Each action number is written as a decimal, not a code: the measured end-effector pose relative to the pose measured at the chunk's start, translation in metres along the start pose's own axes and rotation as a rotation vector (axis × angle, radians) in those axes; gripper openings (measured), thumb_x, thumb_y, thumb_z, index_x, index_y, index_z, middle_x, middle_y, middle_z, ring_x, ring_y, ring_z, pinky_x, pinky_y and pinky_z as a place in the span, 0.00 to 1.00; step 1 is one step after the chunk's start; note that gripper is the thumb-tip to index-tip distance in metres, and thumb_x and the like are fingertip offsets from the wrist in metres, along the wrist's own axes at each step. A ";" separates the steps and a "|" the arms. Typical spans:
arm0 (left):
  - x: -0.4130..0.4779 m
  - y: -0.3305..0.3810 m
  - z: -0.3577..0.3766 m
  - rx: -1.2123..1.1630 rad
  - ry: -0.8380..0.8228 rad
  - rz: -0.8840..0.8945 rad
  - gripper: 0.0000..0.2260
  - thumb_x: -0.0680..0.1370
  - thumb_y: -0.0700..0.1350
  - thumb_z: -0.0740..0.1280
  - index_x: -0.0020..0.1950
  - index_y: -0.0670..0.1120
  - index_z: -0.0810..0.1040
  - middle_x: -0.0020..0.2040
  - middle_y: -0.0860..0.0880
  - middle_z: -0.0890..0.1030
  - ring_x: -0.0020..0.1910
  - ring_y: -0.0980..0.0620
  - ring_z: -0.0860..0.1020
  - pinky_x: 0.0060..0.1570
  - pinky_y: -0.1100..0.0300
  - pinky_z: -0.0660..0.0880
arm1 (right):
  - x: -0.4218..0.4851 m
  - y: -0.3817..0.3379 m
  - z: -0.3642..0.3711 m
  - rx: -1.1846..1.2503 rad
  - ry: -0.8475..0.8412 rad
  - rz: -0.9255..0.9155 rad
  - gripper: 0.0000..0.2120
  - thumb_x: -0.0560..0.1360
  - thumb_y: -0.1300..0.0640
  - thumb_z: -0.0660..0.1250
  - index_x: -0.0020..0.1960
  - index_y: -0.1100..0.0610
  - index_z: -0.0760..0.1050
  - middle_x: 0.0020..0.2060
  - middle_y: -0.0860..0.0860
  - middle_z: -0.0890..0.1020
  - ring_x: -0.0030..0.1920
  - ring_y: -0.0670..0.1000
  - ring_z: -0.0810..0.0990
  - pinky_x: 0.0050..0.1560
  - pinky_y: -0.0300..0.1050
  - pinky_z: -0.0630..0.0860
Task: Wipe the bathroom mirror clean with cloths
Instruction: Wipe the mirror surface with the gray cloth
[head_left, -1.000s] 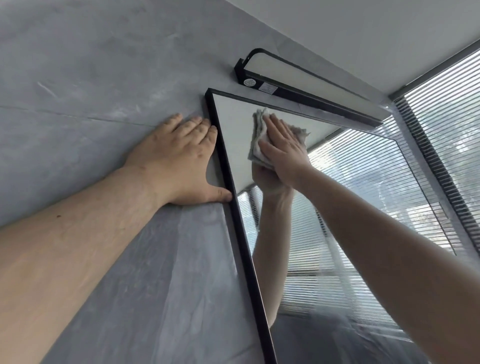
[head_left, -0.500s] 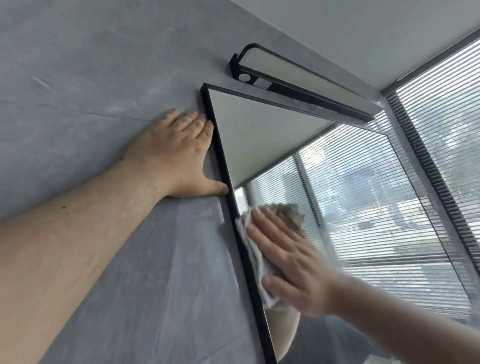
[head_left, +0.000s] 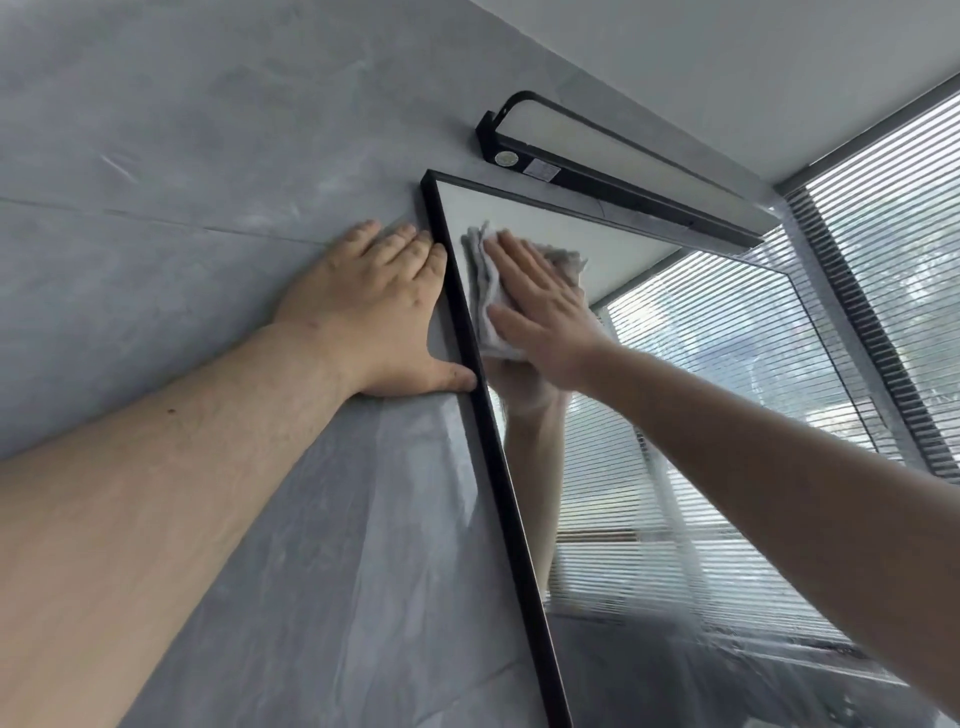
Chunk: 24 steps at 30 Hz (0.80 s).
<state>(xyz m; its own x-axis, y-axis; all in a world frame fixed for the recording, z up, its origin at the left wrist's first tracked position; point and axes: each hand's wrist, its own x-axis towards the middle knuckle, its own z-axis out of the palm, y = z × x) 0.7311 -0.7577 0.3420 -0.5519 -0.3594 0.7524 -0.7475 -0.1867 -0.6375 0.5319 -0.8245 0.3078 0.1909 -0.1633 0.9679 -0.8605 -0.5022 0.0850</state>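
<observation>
Cloth (head_left: 496, 332) pressed flat on mirror (head_left: 701, 415) glass at upper left corner, just beside frame (head_left: 498, 467), under right grip (head_left: 540, 306); fingers kept straight and spread, nothing clenched, likely so pressure is spread over folded pad. Left grip (head_left: 384, 312) released, laid palm-flat on wall (head_left: 208, 156), thumb touching frame edge; judged as brace for high reach. Lamp (head_left: 623, 156) mounted just above mirror, untouched. Wiping judged under way

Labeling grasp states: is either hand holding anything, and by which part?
Right hand presses a cloth flat on the mirror near its top left corner, straight fingers across the cloth's middle, no pinch. Left hand holds nothing, flat on the wall.
</observation>
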 end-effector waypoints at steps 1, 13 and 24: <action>0.000 0.000 0.000 -0.002 0.010 0.000 0.59 0.62 0.81 0.42 0.81 0.43 0.43 0.82 0.45 0.47 0.81 0.48 0.45 0.79 0.49 0.42 | 0.015 0.001 -0.001 0.008 0.014 0.040 0.31 0.82 0.41 0.49 0.81 0.46 0.43 0.81 0.46 0.44 0.79 0.46 0.39 0.73 0.40 0.32; 0.000 0.000 0.001 -0.009 0.014 0.001 0.59 0.62 0.81 0.43 0.81 0.42 0.44 0.82 0.44 0.49 0.81 0.47 0.47 0.79 0.48 0.44 | -0.014 -0.011 -0.002 0.009 -0.041 -0.017 0.33 0.80 0.39 0.47 0.81 0.45 0.41 0.80 0.45 0.41 0.78 0.43 0.36 0.75 0.42 0.30; 0.002 0.000 0.003 -0.040 0.041 -0.006 0.58 0.63 0.82 0.46 0.81 0.43 0.46 0.82 0.46 0.50 0.81 0.49 0.47 0.79 0.47 0.44 | -0.097 -0.011 0.012 -0.008 -0.089 -0.223 0.34 0.81 0.34 0.42 0.81 0.51 0.45 0.81 0.51 0.45 0.80 0.49 0.40 0.79 0.47 0.38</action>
<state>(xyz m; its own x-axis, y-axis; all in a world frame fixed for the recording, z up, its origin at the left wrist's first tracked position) 0.7315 -0.7614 0.3430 -0.5610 -0.3209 0.7631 -0.7648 -0.1518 -0.6261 0.5282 -0.8137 0.2097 0.4176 -0.1236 0.9002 -0.7962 -0.5272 0.2969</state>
